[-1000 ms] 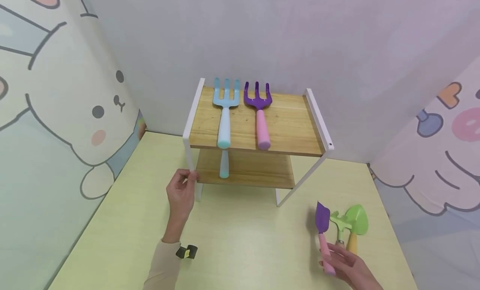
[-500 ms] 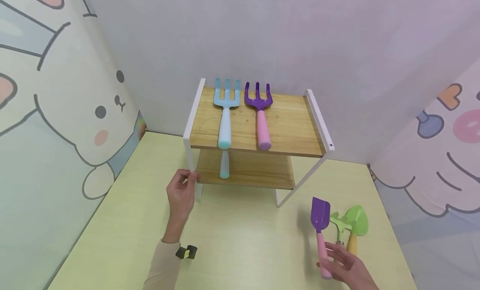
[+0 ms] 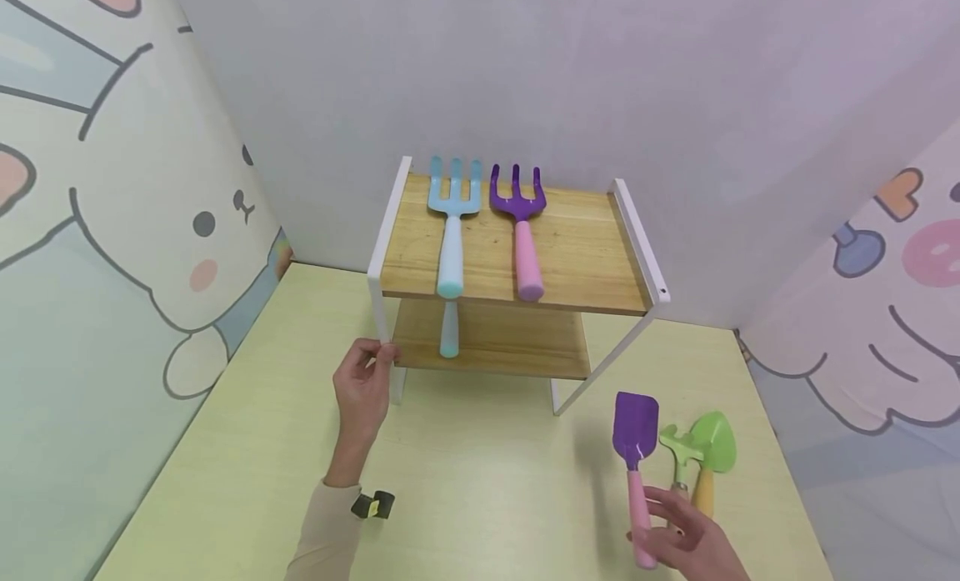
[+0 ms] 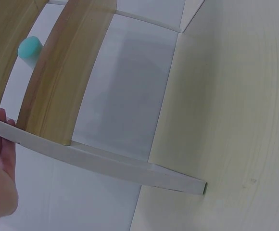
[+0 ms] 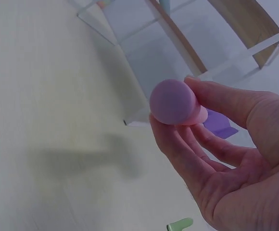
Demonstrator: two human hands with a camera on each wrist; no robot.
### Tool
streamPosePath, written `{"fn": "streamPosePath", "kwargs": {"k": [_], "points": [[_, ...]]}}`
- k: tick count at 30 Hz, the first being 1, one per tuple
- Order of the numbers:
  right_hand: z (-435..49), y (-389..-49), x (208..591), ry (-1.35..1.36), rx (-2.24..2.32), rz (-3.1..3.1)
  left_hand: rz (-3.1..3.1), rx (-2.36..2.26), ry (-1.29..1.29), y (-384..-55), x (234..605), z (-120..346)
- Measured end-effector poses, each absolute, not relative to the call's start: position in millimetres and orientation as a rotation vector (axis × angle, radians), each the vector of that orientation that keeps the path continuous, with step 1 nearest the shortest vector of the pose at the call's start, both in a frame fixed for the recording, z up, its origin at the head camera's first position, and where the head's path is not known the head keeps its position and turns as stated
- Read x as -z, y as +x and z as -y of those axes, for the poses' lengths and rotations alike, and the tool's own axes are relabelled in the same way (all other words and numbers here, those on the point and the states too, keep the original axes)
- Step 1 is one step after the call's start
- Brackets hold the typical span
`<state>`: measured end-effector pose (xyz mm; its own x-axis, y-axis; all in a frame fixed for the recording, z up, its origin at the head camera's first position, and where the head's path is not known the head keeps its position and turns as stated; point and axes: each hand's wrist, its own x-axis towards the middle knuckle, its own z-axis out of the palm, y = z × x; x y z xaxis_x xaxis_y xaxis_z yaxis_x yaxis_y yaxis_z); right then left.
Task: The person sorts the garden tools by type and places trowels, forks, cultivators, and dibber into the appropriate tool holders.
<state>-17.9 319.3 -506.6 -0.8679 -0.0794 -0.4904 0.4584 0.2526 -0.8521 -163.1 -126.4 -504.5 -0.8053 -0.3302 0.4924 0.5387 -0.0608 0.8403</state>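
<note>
My right hand [image 3: 693, 538] pinches the pink handle of a toy garden shovel [image 3: 636, 427] with a purple blade, raised over the table with its blade pointing away from me. In the right wrist view, thumb and fingers close round the handle end [image 5: 172, 102]. My left hand [image 3: 363, 389] grips the left front post of a two-tier shelf [image 3: 585, 239] with a white frame and wooden boards. On the top board lie a light blue hand fork [image 3: 452, 231] and a purple hand fork [image 3: 522, 239] with a pink handle. A light blue handle [image 3: 449, 331] shows on the lower board.
Right of the shovel, a green hand rake [image 3: 682, 449] and a green trowel [image 3: 716, 441] with a yellow handle lie on the pale table [image 3: 480, 498]. A black strap-like piece [image 3: 373, 505] is by the left sleeve. Cartoon-printed curtains [image 3: 172, 231] stand around the table.
The shovel has moved slightly left with my right hand and turned so the blade's broad face shows. My left hand stays on the shelf post.
</note>
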Motion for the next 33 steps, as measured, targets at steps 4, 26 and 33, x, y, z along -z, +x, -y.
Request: {"fn": "streamPosePath", "kwargs": {"k": [4,26,33], "points": [[-314.9,-15.9,502.5,0.3,1.715,-2.08,1.636,1.915,-0.228,-163.9,504.1,126.6],[-278.3,-17.3,483.8,-0.088,1.805,-2.336,1.59,1.93,-0.249,-165.7,506.6,127.3],[-262.7,-26.0,472.5,0.077,1.7,-2.325,1.599,1.937,-0.244,-164.9,506.3,126.2]]}}
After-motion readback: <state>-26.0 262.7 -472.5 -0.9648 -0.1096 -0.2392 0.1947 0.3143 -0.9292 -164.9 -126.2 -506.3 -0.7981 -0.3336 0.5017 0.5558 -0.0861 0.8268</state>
